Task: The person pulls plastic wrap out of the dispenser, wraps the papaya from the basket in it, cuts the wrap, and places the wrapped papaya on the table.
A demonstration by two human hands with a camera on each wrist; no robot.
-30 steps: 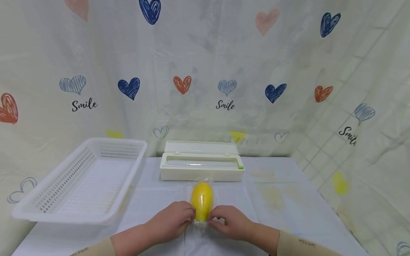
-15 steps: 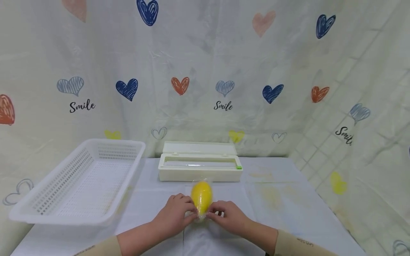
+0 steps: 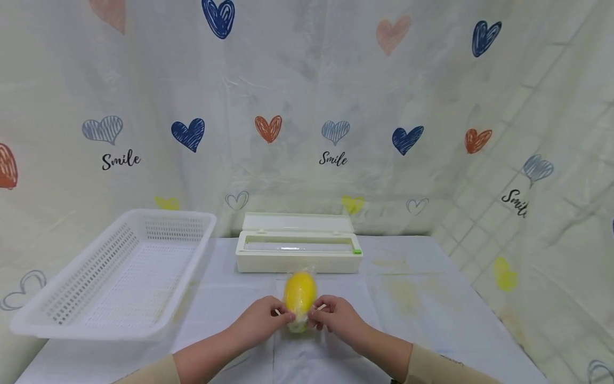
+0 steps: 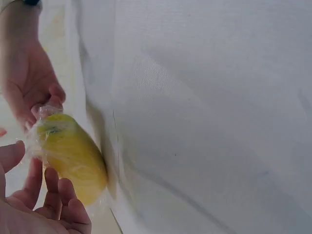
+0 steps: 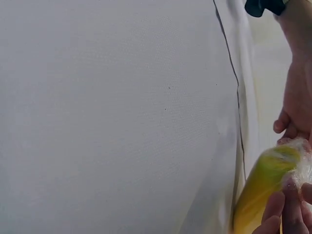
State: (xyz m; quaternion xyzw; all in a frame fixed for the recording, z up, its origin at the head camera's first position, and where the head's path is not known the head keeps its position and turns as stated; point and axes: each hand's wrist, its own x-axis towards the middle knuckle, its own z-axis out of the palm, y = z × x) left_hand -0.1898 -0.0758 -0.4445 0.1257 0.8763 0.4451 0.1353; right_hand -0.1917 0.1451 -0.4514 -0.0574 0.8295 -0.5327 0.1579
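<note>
A yellow mango [image 3: 300, 292] with a greenish end lies wrapped in clear cling film on the white cloth, in the middle of the head view. At its near end the film [image 4: 33, 141] is bunched and crumpled. My left hand [image 3: 259, 321] is at the left side of that end, thumb and index finger at the film's edge. From the other side my right hand [image 3: 341, 320] pinches the film between thumb and fingers. The left wrist view shows the left hand's other fingers [image 4: 66, 195] loosely bent beside the mango. The mango's underside is hidden.
A long white cling film box [image 3: 299, 262] with its lid up and a green tab stands just behind the mango. To the left is a large white plastic basket [image 3: 189, 282]. A heart-patterned curtain [image 3: 297, 176] hangs behind the table [image 3: 417, 320].
Both hands have shifted their finger grip at the mango's near end. The film there has been gathered in and folded up against the fruit, exposing the greenish end. The view has drifted slightly.
</note>
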